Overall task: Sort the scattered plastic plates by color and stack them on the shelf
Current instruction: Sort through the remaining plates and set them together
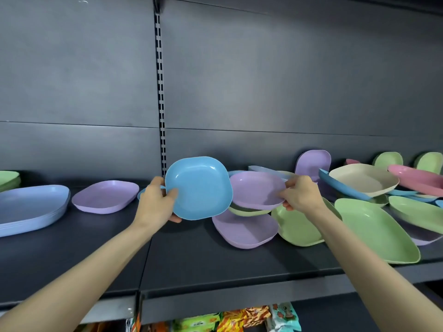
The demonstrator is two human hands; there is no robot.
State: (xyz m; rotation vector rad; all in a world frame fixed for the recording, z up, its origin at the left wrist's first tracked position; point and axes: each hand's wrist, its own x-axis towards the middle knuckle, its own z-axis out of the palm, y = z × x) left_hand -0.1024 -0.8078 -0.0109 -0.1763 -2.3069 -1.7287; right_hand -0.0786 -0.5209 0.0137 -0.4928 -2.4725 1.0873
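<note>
Your left hand (157, 201) grips a blue plate (199, 188), tilted up just right of the slotted upright (160, 92) — your right hand (300, 195) pinches the rim of a purple plate (255, 189) farther right of it, both over the shelf (191, 259).

Dark grey back panels (72, 68) flank a slotted upright strip (160, 92).

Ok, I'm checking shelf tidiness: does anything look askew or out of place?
Yes: at right, a purple plate leans upright against the back panel and a blue plate tilts against a beige plate.
</note>
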